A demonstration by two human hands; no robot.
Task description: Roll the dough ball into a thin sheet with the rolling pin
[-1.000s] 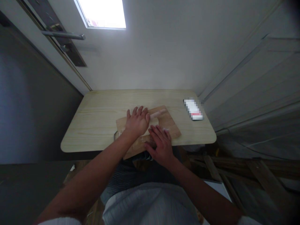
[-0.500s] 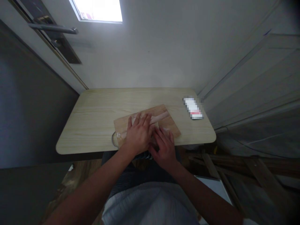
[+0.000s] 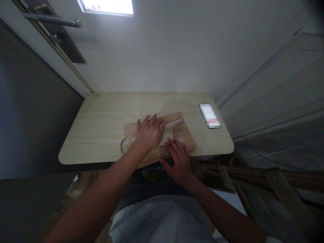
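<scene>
My left hand (image 3: 150, 132) lies palm down with its fingers stretched over a pale rolling pin (image 3: 174, 124), whose right end sticks out past the thumb. Beneath the pin and hand, a flat pale sheet of dough (image 3: 167, 136) covers part of a wooden cutting board (image 3: 187, 132). White flour marks the board near its metal handle (image 3: 122, 146) and by my right fingers. My right hand (image 3: 177, 159) rests open at the board's near edge, fingertips beside the dough's lower right corner. The left palm hides the middle of the pin.
The board sits at the front edge of a light wood-grain table (image 3: 93, 131). A phone (image 3: 210, 116), blurred out, lies at the table's right. Behind stands a white door (image 3: 162, 67) with a metal handle (image 3: 52, 20). Wooden beams (image 3: 280, 185) are at lower right.
My left hand has moved forward and slightly left, away from my right hand, uncovering more dough. My right hand stays near the same spot. The camera view has tilted slightly down.
</scene>
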